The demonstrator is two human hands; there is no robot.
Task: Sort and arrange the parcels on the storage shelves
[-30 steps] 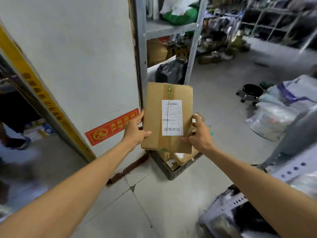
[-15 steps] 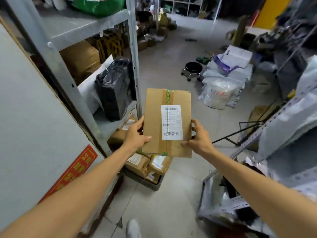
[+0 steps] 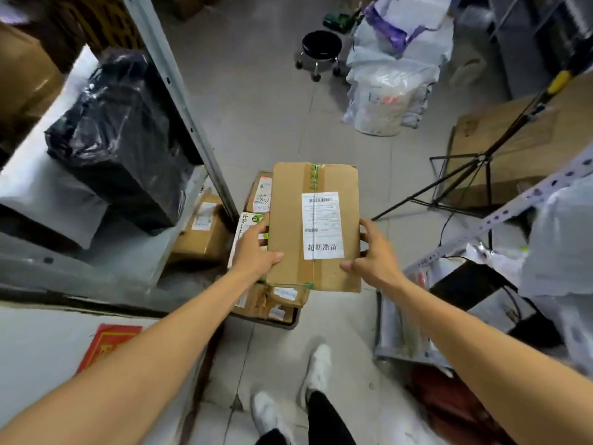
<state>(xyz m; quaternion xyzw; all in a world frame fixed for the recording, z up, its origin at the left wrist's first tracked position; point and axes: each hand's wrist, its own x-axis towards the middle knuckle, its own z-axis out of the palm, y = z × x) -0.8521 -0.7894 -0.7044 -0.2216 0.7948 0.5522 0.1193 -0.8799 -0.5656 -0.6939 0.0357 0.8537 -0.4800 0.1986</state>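
Observation:
A flat brown cardboard parcel with a white shipping label and green tape is held in front of me at the centre of view. My left hand grips its left edge with the thumb on top. My right hand grips its right edge in the same way. Beneath the parcel a dark crate on the floor holds several small labelled boxes. A grey metal storage shelf stands on the left.
A black bagged parcel and a brown box sit on the left shelf; another box lies on its bottom level. White sacks, a black wheeled stool, a tripod stand, a large carton and a right-hand rack surround the floor.
The view has tilted down and swung right, away from the white wall. The parcel stays in both hands, now directly above the crate, and my feet have come into view.

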